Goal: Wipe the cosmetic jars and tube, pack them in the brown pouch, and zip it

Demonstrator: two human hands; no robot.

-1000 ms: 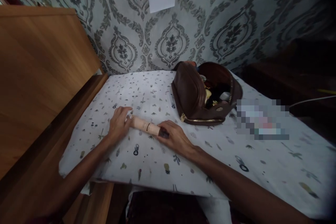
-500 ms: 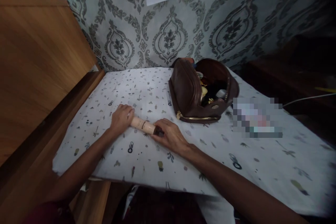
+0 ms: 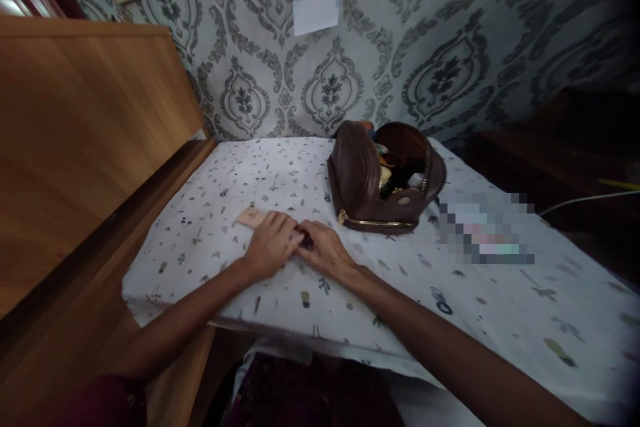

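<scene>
Beige tube [image 3: 250,216] over the near part of the printed cloth [image 3: 280,173], left of the brown bag [image 3: 356,170], clasped by the palm-down left hand [image 3: 273,243] and gripped at its dark cap [image 3: 306,239] by the curled right hand [image 3: 327,250], with forearms [image 3: 195,300] slanting inward.

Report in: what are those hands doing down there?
Left hand wrapped over tube; right hand at its dark cap. Tube's pale end showing. Open bag beyond, apart from both hands.

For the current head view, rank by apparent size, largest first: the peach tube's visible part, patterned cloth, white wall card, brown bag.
1. Patterned cloth
2. Brown bag
3. White wall card
4. Peach tube, visible part; the left hand hides some.
</scene>
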